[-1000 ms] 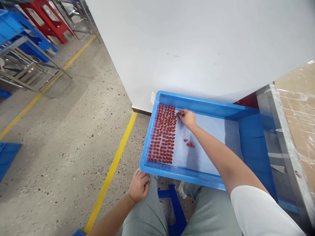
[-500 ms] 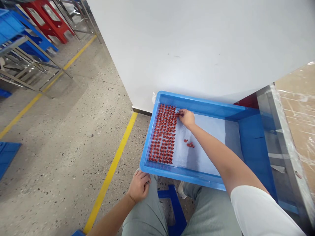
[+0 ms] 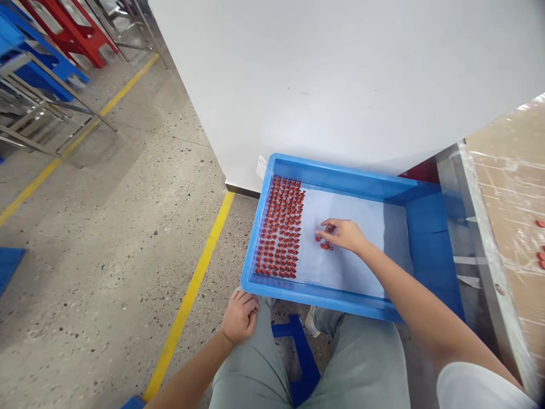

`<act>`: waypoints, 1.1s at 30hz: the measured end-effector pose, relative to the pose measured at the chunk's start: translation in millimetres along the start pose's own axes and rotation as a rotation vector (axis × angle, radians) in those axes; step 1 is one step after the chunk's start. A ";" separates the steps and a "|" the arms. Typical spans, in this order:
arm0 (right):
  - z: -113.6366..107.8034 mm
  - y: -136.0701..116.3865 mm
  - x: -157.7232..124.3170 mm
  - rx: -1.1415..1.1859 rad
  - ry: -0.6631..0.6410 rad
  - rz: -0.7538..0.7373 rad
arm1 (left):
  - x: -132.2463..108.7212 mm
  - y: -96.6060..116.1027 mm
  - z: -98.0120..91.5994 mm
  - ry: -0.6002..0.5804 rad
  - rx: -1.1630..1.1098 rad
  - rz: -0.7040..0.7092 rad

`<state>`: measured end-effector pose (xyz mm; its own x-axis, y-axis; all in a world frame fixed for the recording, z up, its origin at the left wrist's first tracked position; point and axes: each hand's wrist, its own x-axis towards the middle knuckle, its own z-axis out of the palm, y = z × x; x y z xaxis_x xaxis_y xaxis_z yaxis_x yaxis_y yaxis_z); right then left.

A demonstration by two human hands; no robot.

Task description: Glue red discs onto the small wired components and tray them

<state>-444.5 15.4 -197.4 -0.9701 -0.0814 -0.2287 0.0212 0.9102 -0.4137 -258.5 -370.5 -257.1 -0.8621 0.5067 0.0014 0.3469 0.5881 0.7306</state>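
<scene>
My right hand (image 3: pixel 344 234) hovers over the blue tray (image 3: pixel 336 307), thumb and fingers apart. Right beneath the fingertips lie a few loose small red pieces (image 3: pixel 326 246); their exact kind is too small to make out, and the hand partly covers them. Left of it, many similar red pieces with pointed tips (image 3: pixel 279 227) stand in close rows along the tray's left end. On my left knee rests my left hand (image 3: pixel 241 317), its fingers loosely curled in, with nothing seen in it.
A white panel (image 3: pixel 323 85) stands behind the tray. To the right, a plastic-wrapped cardboard surface (image 3: pixel 506 187) carries a few red pieces (image 3: pixel 540 255). A blue stool (image 3: pixel 304 358) shows between my legs. Metal frames and a red stool (image 3: pixel 80 34) are at upper left.
My right hand has left the top of the rows and moved right and toward me, over the loose pieces, fingers opened. My left hand stays on the knee.
</scene>
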 end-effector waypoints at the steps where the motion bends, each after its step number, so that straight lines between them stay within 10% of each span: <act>1: 3.8 0.1 -7.4 0.002 -0.016 -0.005 | 0.0 0.2 0.2 -0.001 0.000 -0.001; 12: 20.9 2.6 11.6 0.007 0.001 0.009 | -0.1 1.1 1.5 -0.002 0.006 -0.001; 33: 9.8 -7.3 138.4 0.145 0.249 0.071 | 0.0 -0.2 2.3 -0.004 0.013 -0.009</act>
<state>-576.5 -6.5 -234.6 -0.9941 0.0990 -0.0453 0.1080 0.8408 -0.5304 -257.7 -369.2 -258.8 -0.8637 0.5040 -0.0084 0.3438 0.6011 0.7214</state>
